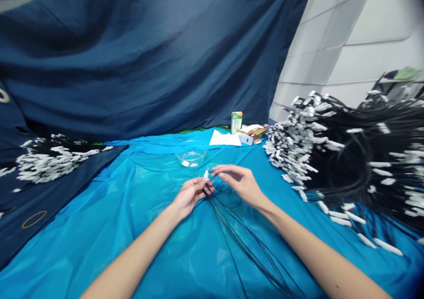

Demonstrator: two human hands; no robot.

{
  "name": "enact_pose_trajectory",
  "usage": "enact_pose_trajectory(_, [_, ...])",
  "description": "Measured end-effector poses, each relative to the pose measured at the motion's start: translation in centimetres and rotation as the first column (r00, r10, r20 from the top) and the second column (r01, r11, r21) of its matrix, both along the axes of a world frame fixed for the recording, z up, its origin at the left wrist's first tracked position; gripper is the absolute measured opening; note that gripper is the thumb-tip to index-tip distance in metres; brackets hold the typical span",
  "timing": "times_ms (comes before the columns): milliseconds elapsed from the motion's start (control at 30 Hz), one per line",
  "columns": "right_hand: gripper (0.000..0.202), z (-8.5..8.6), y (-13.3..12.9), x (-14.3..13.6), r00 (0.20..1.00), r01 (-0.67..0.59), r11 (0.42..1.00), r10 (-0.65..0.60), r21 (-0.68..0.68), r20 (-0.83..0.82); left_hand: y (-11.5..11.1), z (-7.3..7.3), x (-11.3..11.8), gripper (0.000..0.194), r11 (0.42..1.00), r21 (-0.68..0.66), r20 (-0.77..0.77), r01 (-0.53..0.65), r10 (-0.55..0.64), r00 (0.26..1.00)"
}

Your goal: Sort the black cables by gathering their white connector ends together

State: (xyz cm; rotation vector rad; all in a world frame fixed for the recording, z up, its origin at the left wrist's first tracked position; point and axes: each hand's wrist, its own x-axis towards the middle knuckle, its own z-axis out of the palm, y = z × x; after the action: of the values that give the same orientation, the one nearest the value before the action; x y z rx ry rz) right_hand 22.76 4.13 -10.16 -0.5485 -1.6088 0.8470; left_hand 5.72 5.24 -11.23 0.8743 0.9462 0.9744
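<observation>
In the middle of the head view my left hand (191,194) is closed around a white plastic connector (206,175) and the black wires below it. From there the loose black wires (241,241) trail down and to the right over the blue sheet. Just right of the connector is my right hand (243,182), palm down, its fingers bent towards the connector with thumb and forefinger close together. A thin dark wire end seems to lie at its fingertips, too small to make out surely. Beyond the hands stands a clear round bowl (181,157) with a few white pieces in it.
A large heap of black wires with white connectors (298,135) lies at the right. A smaller bundle with white ends (56,160) rests on dark cloth at the left. At the back are white paper (225,138), a small green-and-white carton (236,122) and a brown box (256,132).
</observation>
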Motion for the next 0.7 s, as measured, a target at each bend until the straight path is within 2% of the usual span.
enact_pose_trajectory(100, [0.017,0.4,0.1,0.3,0.961,-0.105,0.975,0.048,-0.198,-0.271,0.2,-0.4,-0.2,0.02,1.0,0.014,-0.016,0.009,-0.009,1.0])
enact_pose_trajectory(200, [0.019,1.0,0.3,0.8,0.882,-0.157,0.953,0.016,-0.261,-0.472,0.3,-0.8,-0.3,0.023,0.999,0.04,-0.033,0.037,-0.036,0.999])
enact_pose_trajectory(300, [0.026,1.4,0.8,1.6,0.832,-0.066,0.955,-0.107,-0.289,-0.544,0.3,-0.9,-0.4,0.024,0.998,0.048,-0.045,0.044,-0.042,0.998])
enact_pose_trajectory(433, [0.034,1.3,1.5,2.3,0.808,0.24,0.935,-0.341,-0.261,-0.48,0.2,-0.8,-0.2,0.027,0.997,0.055,-0.051,0.053,-0.05,0.997])
enact_pose_trajectory(500, [0.031,1.1,1.5,2.3,0.816,0.399,0.901,-0.433,-0.168,-0.383,0.1,-0.7,0.0,0.028,0.997,0.06,-0.043,0.043,-0.041,0.998])
enact_pose_trajectory(567, [0.024,0.9,1.2,2.1,0.827,0.515,0.857,-0.503,-0.02,-0.251,0.0,-0.7,0.1,0.029,0.997,0.069,-0.027,0.023,-0.021,0.999])
enact_pose_trajectory(633, [0.017,0.8,0.7,1.6,0.831,0.556,0.82,-0.543,0.137,-0.117,-0.1,-0.6,0.1,0.031,0.997,0.08,-0.013,0.0,0.001,1.0])
enact_pose_trajectory(700, [0.014,0.6,0.3,1.1,0.844,0.516,0.818,-0.537,0.253,0.014,-0.1,-0.4,0.1,0.032,0.995,0.096,0.0,-0.021,0.021,1.0])
